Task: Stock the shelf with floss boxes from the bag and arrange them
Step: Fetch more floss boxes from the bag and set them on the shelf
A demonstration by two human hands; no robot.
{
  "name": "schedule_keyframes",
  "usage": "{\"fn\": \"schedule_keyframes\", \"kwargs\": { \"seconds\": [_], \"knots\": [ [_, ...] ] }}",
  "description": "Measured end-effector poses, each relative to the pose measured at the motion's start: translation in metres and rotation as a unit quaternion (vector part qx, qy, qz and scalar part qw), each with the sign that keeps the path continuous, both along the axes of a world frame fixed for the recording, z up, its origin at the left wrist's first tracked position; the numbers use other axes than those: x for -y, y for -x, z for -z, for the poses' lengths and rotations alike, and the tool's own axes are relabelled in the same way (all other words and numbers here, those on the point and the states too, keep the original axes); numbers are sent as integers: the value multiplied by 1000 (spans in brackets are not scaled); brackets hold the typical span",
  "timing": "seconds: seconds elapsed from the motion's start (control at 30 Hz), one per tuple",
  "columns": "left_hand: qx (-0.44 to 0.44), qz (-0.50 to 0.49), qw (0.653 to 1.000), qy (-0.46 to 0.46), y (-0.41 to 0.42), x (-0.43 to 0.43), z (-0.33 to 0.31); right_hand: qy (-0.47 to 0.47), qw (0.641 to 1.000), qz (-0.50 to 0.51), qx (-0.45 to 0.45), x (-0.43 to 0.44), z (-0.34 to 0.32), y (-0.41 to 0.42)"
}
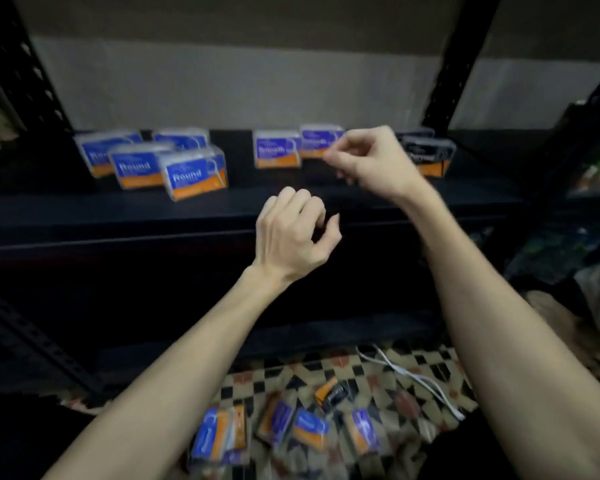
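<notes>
Hovering over the near edge of the black shelf (118, 209), the left hand (291, 233) has its fingers curled in toward the palm and holds nothing. Farther back and to the right, the right hand (371, 161) is raised above the shelf board. Its fingers are drawn together too, thumb tip near forefinger. Motion blur softens it, but no box shows in its grasp. On the far left of the shelf stands a cluster of four Round boxes (139, 168), blue over orange. Two are in front and two behind, packed close, and the nearest one is angled slightly. Around the middle of the shelf, apart from that cluster, a Smooth box (278, 150) stands upright facing forward. A second blue box (321, 140) sits just behind and to the right of it, its right end covered by the right hand's fingertips. To the right of that hand a dark box (430, 157), black over orange, stands on the shelf partly hidden by the wrist. Another dark one is just behind it. Below the shelf, in the near foreground between the two forearms, several loose boxes (310, 427) lie tumbled at odd angles on a patterned rug (395, 393). Most are blue and orange, and one is dark. Whether a bag surrounds them cannot be told. A white cable (413, 375) trails across the rug to their right.
</notes>
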State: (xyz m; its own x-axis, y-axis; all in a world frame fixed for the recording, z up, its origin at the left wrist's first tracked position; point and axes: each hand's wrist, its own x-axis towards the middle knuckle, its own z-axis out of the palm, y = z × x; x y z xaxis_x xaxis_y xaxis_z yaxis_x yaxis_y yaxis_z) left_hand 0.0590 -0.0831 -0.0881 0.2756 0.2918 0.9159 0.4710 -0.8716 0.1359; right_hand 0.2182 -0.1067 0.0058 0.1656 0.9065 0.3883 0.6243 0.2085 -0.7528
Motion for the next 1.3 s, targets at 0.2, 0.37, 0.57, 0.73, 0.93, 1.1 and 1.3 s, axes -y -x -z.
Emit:
{"fn": "schedule_keyframes", "kwargs": {
  "seconds": [0.2,0.37,0.57,0.73,0.93,1.1,1.3],
  "knots": [
    [-140,73,977,144,-19,31,84,425,897,-113,53,73,47,-31],
    [-282,44,925,249,-32,48,169,583,810,-50,23,73,168,-45],
    [-465,2,812,353,-39,65,243,626,780,2,-21,94,321,-36],
    [-553,-21,718,422,-19,79,310,628,768,127,-18,142,431,-19],
    [-713,-5,600,362,-6,96,370,637,738,219,-47,163,484,-5],
    [-749,-40,579,321,-8,106,383,656,719,217,-74,169,506,5],
    [-713,-8,589,380,1,105,391,579,784,221,-24,166,501,8]
  ]
}}
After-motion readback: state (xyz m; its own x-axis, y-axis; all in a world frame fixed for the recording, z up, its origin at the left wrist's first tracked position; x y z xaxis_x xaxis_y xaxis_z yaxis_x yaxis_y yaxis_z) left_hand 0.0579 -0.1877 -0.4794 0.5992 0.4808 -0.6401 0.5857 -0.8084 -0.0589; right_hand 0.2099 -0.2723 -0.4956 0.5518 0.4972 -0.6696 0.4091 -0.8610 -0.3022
